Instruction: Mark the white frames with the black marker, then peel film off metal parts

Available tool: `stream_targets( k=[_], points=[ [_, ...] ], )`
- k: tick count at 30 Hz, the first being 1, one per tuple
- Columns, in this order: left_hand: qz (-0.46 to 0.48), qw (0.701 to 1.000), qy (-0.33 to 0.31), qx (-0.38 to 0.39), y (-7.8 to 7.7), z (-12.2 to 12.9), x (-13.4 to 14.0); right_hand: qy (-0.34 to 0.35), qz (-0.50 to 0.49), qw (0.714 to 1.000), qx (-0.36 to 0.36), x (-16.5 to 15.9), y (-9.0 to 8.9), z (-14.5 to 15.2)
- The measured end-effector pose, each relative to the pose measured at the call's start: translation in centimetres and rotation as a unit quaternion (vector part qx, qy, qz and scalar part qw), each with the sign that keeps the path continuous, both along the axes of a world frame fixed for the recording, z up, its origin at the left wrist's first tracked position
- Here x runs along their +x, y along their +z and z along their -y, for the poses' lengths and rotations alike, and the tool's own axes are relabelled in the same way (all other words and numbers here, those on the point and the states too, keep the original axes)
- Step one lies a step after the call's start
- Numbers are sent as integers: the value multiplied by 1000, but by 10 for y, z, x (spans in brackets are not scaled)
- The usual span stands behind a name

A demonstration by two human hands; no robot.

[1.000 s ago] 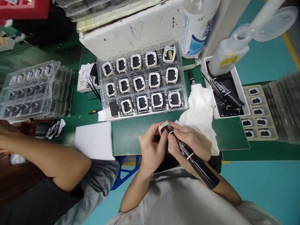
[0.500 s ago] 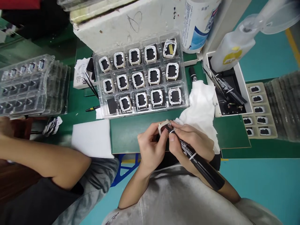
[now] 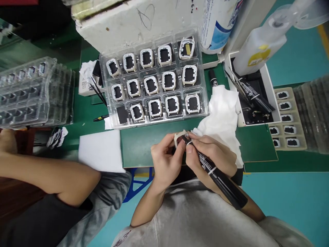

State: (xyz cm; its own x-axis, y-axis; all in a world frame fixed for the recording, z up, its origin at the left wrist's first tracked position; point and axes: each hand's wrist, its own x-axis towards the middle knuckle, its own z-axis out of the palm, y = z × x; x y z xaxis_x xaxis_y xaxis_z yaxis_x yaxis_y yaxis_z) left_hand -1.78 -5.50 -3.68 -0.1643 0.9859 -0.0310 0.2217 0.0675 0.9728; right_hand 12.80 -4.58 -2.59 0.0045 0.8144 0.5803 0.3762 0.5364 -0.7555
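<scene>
Between thumb and fingers, my left hand (image 3: 166,157) grips a small pale watch case frame (image 3: 177,138), seen edge-on and partly covered by the fingertips. My right hand (image 3: 209,152) is closed round a black marker pen (image 3: 214,175), whose tip end is at the frame's inner side. Whether the tip touches the frame is hard to make out. Beyond my hands lies a clear plastic tray (image 3: 164,120) with rows of similar white frames, such as one frame (image 3: 192,103) at its near right. The front-left pocket shows only a black pad (image 3: 121,115).
A white cloth (image 3: 222,116) lies right of my hands, near a white box (image 3: 276,116) of tools and a bottle (image 3: 259,51). On the left are a white foam sheet (image 3: 100,151), stacked trays (image 3: 31,92) and a co-worker's arm (image 3: 51,171). A beige tray (image 3: 299,137) sits far right.
The view has shifted slightly, so the tray and boxes appear a little higher. Both hands keep the same hold on the watch case frame and the marker pen.
</scene>
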Motion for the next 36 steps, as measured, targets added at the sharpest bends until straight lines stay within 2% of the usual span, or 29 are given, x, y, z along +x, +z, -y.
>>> stream_targets(
  k=[6, 12, 18, 21, 27, 32, 36],
  points=[
    [14, 1000, -10, -10, 0, 0, -1, 1, 16, 999, 35, -2, 1, -3],
    [15, 1000, -3, -3, -1, 1, -1, 7, 3, 1000, -15, 3, 1, 3],
    [81, 996, -5, -32, 4, -5, 0, -4, -25, 999, -43, 2, 1, 3],
    [123, 991, -12, -52, 6, -8, 0, -23, -61, 997, -40, -1, 1, 2],
    [183, 982, -21, -49, 9, -11, -1, -12, -70, 997, -30, -2, 0, 0],
    [190, 981, -22, -45, 8, -10, -1, -17, -65, 997, -22, -2, -1, 0],
    [162, 986, -18, -23, 4, -8, -1, -17, -31, 999, -16, 0, 2, 0]
  ],
)
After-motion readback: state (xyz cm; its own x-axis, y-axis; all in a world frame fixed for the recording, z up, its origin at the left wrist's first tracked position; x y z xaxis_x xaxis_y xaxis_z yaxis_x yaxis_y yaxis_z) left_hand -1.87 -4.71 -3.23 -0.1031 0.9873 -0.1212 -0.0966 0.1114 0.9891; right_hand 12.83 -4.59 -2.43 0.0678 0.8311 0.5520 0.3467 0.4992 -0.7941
